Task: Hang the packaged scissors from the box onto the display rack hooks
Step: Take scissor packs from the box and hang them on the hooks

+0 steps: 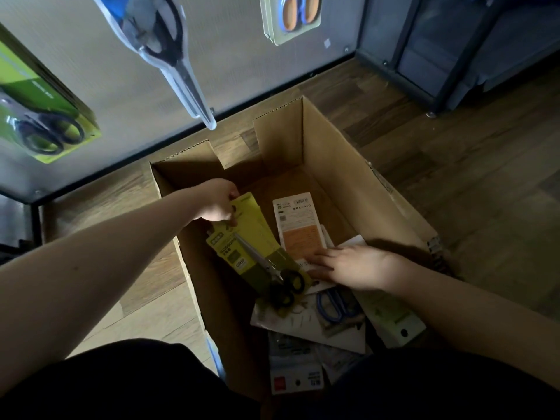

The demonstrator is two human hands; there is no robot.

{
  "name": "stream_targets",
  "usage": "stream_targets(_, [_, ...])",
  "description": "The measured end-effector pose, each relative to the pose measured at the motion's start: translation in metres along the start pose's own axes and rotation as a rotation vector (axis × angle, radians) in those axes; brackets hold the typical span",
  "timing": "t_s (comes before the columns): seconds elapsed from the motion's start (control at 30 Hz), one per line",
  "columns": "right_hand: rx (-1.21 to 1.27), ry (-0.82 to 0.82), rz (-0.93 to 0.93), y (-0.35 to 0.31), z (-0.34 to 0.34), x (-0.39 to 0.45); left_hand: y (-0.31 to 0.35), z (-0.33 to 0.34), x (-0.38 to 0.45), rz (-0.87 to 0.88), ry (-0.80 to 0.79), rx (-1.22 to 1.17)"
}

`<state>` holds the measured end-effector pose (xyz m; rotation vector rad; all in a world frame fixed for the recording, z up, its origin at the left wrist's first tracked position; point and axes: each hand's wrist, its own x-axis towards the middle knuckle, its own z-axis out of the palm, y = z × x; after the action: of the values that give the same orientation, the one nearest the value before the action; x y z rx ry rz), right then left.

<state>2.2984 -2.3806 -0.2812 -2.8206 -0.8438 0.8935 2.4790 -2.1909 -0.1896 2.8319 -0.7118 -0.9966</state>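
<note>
Packaged scissors are what I see everywhere here, some already hung and some loose in the box. Far left on the display rack panel [91, 71] hangs a green pack with black-handled scissors [45, 116]. Next along, a clear pack of long grey scissors [169, 56] dangles with its tip pointing down toward the floor, and further right hangs a pale pack with orange-and-blue handles [291, 18]. Below them the open cardboard box [333, 165] sits on the wooden floor [454, 177]. My left hand [216, 201] reaches into the box's left side and pinches the top edge of a yellow-green scissor pack [257, 247], whose black handles lie toward me. Just beside that pack stands a white-and-orange card pack [298, 225], back side up. My right hand [351, 265] lies with fingers stretched flat on the packs at the right, gripping nothing. Under it I can see blue-handled scissors [333, 304] and more white packs.
</note>
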Motion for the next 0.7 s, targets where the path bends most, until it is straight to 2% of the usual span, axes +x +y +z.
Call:
stream_targets(0.13, [-0.125, 0.054, 0.107, -0.004, -0.003, -0.004, -0.007, -0.010, 0.000, -0.011, 0.070, -0.151])
stream_targets(0.23, [-0.225, 0.363, 0.071, 0.003, -0.001, -0.003, -0.013, -0.016, -0.001, 0.032, 0.139, -0.240])
stream_targets(0.33, [-0.177, 0.500, 0.028, 0.011, -0.007, 0.001, -0.014, -0.019, -0.004, 0.080, 0.224, -0.303])
stream_targets(0.47, [-0.114, 0.524, 0.045, 0.013, -0.033, 0.006, -0.014, -0.031, -0.006, 0.068, 0.327, -0.473])
stream_targets(0.57, [-0.072, 0.423, 0.147, 0.021, -0.051, 0.009, -0.017, -0.045, -0.010, 0.022, 0.458, -0.669])
stream_targets(0.7, [0.037, 0.483, 0.160, 0.023, -0.079, 0.010, -0.023, -0.058, -0.013, -0.016, 0.634, -0.856])
